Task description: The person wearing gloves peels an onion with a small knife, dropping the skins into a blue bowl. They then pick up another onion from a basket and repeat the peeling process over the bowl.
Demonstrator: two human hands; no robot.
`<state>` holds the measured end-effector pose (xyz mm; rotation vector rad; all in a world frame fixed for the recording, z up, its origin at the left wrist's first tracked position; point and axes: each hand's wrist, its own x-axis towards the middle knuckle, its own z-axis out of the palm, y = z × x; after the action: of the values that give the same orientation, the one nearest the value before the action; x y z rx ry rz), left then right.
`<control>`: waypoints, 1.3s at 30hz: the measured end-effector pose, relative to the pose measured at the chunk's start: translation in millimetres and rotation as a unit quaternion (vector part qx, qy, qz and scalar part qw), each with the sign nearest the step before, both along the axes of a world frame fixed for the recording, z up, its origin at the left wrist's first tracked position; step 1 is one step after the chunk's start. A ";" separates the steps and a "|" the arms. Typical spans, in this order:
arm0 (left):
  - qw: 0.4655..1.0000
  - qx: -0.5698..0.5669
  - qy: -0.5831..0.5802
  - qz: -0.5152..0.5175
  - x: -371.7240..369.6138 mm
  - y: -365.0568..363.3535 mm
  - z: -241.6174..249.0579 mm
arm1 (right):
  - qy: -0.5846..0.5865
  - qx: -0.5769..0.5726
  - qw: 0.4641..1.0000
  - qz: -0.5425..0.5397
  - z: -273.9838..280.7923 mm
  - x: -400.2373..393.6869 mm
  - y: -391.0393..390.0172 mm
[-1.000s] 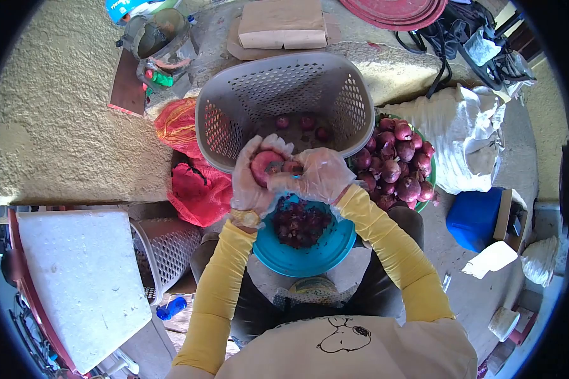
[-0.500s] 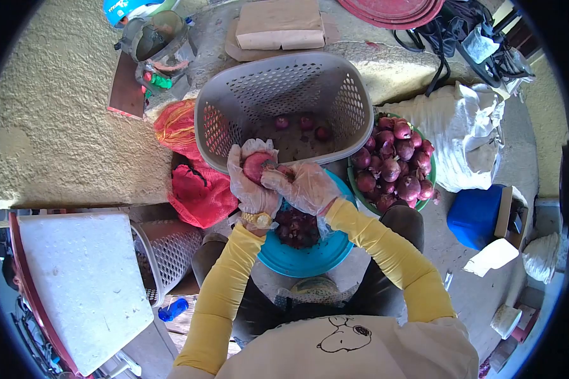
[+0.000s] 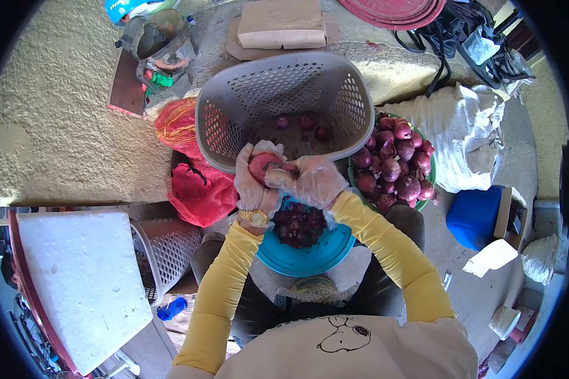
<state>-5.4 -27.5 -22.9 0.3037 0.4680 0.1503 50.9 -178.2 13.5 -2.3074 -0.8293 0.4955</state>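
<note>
My left hand [image 3: 256, 183], in a clear plastic glove, is wrapped round a red onion [image 3: 263, 167] near the front rim of the grey basket [image 3: 284, 66]. My right hand [image 3: 311, 182], also gloved, has its fingers closed against the onion's right side; a small reddish thing shows at them, too hidden to name. Below both hands is a blue basin [image 3: 303, 260] with a heap of dark onion skins [image 3: 299, 224]. Several onions lie at the bottom of the basket. A green-rimmed bowl [image 3: 432, 170] piled with red onions stands to the right.
Red mesh sacks [image 3: 202, 196] lie left of the basket, a white sack [image 3: 458, 132] at the right. A white foam board [image 3: 82, 284] and another basket [image 3: 167, 249] stand at the left. A blue container [image 3: 477, 218] is at the right, cardboard [image 3: 281, 25] behind.
Both hands have moved slightly right with the onion. My right hand has turned a little, and more of the dark skins in the basin shows beneath the hands.
</note>
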 end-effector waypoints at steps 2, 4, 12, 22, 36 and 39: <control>0.987 0.120 -0.062 0.081 0.8 -0.9 -7.3 | 0.138 0.138 0.979 -0.063 -7.3 -13.8 8.0; 0.969 0.210 -0.057 0.117 0.8 -5.1 -2.0 | 0.154 0.157 0.973 -0.076 0.3 -21.6 12.2; 0.988 0.110 -0.030 0.100 1.4 25.6 -19.2 | 0.077 0.169 0.982 0.033 24.1 -11.2 -4.6; 0.982 -0.185 -0.030 0.011 10.8 31.5 16.3 | -0.101 -0.002 0.969 0.226 18.4 17.5 -34.6; 0.998 -0.009 -0.042 -0.053 12.5 24.1 25.3 | 0.009 0.145 0.989 -0.028 13.3 31.2 -30.6; 0.997 0.001 -0.043 -0.056 13.6 15.6 39.7 | 0.014 0.126 0.989 -0.073 18.5 32.8 -31.0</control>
<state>8.2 -11.9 16.8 0.3224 0.3639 0.0543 83.6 -209.2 32.0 -2.1039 -0.6617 0.3356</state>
